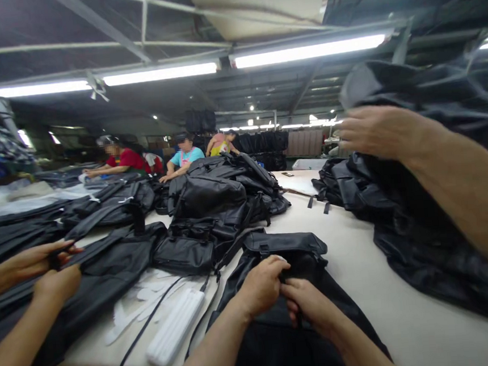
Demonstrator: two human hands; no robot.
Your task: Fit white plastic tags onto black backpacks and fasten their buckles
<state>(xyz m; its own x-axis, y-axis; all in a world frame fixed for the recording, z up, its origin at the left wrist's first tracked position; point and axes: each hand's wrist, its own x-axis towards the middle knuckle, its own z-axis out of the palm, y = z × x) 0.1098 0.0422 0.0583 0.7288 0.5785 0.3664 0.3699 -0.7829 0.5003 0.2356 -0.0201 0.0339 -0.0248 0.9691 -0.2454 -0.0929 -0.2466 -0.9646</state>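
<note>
A black backpack [275, 348] lies in front of me, its top flap [296, 243] pointing away across the table. My left hand [262, 288] is closed in a pinch over the bag's front, just below the flap. Close against it, my right hand [310, 303] has its fingers curled around a thin black strap, whose end shows under the fingers. What the left fingertips grip is dark and mostly hidden, seemingly the same strap. Just beyond the flap rises a heap of black backpacks [215, 197].
To my left, a co-worker's hands [57, 267] hold a strap of another black bag. At right, another person's arm [429, 149] reaches over dark bags. A white power strip [177, 325] with its cable and white scraps [141, 303] lie on the pale table [347, 242]. Several people work beyond.
</note>
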